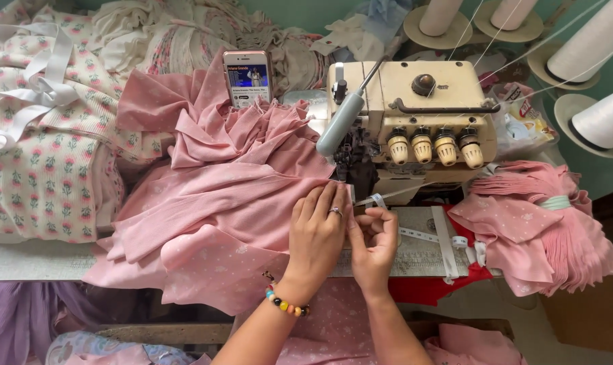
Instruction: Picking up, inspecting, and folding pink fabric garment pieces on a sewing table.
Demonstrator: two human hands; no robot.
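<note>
At a cluttered sewing surface point(36, 260), your left hand point(316, 233) lies flat, fingers together, pinning pink fabric point(218, 203) before the overlock machine point(414, 128). Your right hand's point(374, 243) fingers pinch its edge, aligning it for the presser foot.

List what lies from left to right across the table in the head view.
Floral fabric pile → pink fabric → left hand → right hand → sewing machine → folded pink pieces → thread cone.
</note>
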